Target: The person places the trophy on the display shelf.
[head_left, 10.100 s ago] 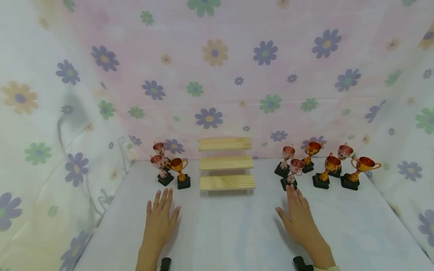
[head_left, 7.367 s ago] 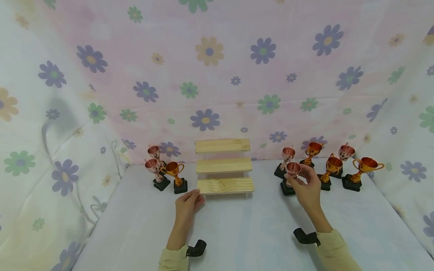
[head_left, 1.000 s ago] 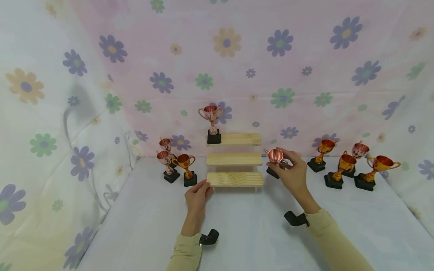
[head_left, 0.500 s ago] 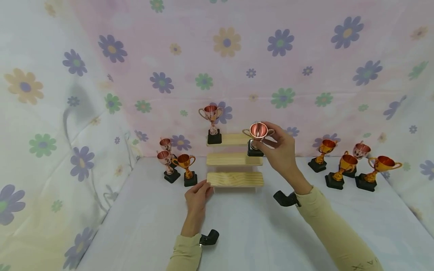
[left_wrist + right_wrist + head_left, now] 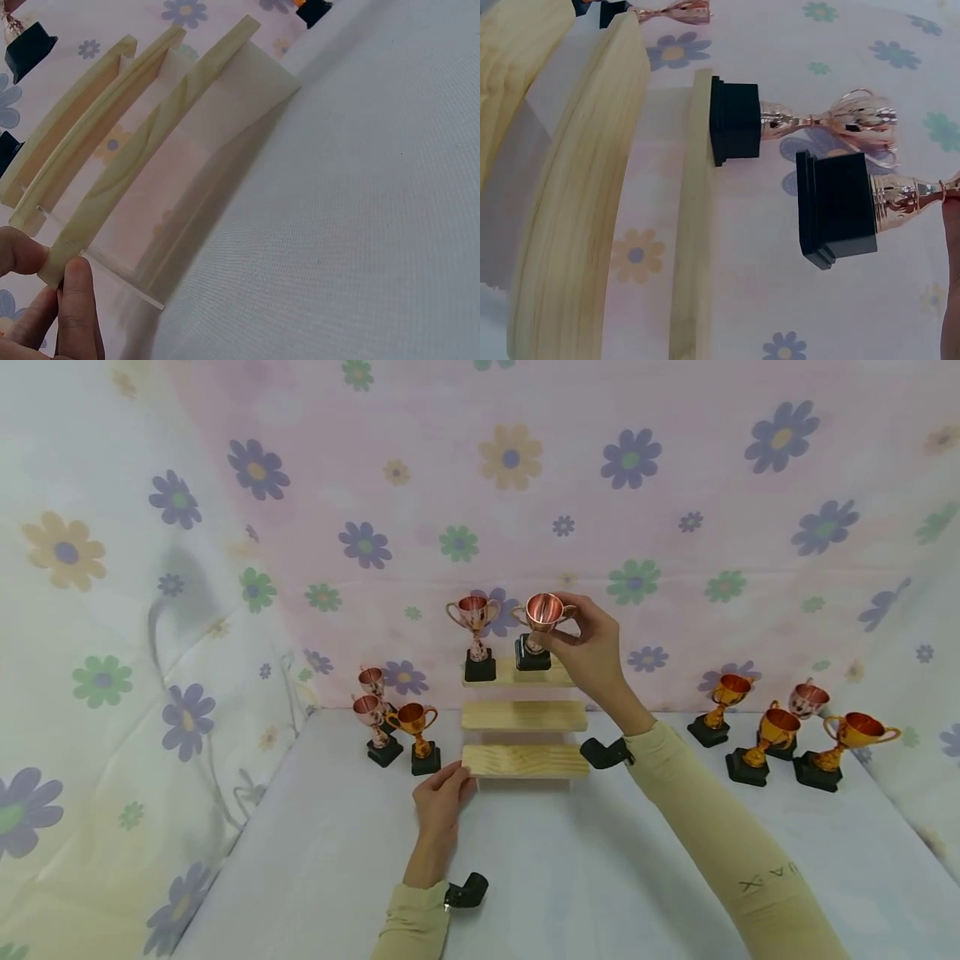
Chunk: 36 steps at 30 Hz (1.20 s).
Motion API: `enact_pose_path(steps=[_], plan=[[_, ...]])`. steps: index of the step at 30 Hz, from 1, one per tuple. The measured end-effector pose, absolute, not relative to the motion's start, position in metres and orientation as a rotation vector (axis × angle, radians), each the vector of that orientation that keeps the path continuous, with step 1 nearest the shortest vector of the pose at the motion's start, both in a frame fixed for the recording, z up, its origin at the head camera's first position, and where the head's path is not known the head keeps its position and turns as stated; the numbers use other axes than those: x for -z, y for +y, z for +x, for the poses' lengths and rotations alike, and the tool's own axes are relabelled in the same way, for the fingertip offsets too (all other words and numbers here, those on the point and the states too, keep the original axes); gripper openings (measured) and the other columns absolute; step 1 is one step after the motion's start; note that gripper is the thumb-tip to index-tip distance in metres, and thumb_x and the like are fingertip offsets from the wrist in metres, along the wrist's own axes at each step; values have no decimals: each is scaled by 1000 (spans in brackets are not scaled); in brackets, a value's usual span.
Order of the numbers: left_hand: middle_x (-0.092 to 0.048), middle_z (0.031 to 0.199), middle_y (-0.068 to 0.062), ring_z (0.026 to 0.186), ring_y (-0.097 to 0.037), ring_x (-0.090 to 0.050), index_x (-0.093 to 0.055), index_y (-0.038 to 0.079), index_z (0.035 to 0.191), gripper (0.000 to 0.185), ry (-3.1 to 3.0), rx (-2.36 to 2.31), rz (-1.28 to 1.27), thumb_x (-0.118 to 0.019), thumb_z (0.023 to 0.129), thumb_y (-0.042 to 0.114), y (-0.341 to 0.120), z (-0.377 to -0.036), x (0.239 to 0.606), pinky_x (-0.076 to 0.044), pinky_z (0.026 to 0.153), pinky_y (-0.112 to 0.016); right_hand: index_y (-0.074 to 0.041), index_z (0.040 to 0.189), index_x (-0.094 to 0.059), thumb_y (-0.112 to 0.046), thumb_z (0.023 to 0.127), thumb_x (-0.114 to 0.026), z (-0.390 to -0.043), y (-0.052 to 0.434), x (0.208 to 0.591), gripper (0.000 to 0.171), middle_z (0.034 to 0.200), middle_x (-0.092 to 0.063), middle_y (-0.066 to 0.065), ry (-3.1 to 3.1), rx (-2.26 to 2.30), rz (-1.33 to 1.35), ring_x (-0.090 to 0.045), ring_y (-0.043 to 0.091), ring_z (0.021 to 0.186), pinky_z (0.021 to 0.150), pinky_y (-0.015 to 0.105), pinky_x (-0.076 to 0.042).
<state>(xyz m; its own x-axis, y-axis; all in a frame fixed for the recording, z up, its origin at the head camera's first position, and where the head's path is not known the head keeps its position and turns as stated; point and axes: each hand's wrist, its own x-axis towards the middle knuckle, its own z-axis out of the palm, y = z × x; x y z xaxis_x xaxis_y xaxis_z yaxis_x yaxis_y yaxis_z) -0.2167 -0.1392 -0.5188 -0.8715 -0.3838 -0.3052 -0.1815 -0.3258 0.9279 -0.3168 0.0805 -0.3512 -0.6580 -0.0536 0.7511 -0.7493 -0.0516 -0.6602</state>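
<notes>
A three-step display stand with pale wooden boards stands at the back middle of the table. My left hand pinches the left end of its lowest board, thumb above and fingers beneath. On the left of the top board, a rose-gold trophy cup stands upright on its black base. My right hand holds a second rose-gold trophy cup by its stem, to the right of the first. A gap shows between the held trophy's black base and the top board in the right wrist view.
At the left stand two rose-gold trophies and a gold trophy. Several gold trophies and a rose-gold one are grouped on the right. A flowered cloth hangs close behind the stand.
One rose-gold trophy from the right group now stands on the top board. In the last second, my right hand has carried another up and leftward over that board. The left hand keeps its pinch.
</notes>
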Motion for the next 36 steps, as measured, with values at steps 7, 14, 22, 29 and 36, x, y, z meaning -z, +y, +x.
enact_pose_path(steps=[7,14,22,29,36], plan=[[-66,120,-22,87,-14,-71,-69,-6,121,30,-1747,2339,744,-70,93,4,-140,-218,523,-62,81,-24,13,128,-60,15,82,-75,-331,72,344,48,108,-64,-1,-1851,-1789,821,-62,10,92,87,22,-60],[-68,116,-21,85,-13,-71,-68,-8,122,32,-1739,2362,702,-71,92,4,-139,-219,521,-62,81,-25,13,125,-62,11,84,-75,-336,71,334,44,102,-64,12,-2007,-1781,821,-59,13,84,84,28,-59],[-69,113,-19,82,-12,-71,-69,-8,121,31,-1742,2365,706,-72,92,3,-140,-218,517,-62,83,-28,10,127,-61,5,85,-77,-364,73,356,45,110,-64,20,-2103,-1742,760,-58,13,87,90,38,-52],[-69,113,-20,83,-13,-71,-69,-8,120,30,-1738,2367,713,-71,92,1,-142,-219,517,-62,82,-27,8,127,-62,2,87,-77,-371,70,362,42,108,-64,20,-2095,-1748,750,-60,10,90,95,37,-53],[-68,116,-21,84,-14,-71,-69,-7,122,32,-1757,2368,712,-72,92,3,-145,-217,518,-62,82,-27,12,127,-60,4,88,-75,-374,66,366,42,111,-63,28,-2071,-1766,752,-61,14,92,93,34,-53]])
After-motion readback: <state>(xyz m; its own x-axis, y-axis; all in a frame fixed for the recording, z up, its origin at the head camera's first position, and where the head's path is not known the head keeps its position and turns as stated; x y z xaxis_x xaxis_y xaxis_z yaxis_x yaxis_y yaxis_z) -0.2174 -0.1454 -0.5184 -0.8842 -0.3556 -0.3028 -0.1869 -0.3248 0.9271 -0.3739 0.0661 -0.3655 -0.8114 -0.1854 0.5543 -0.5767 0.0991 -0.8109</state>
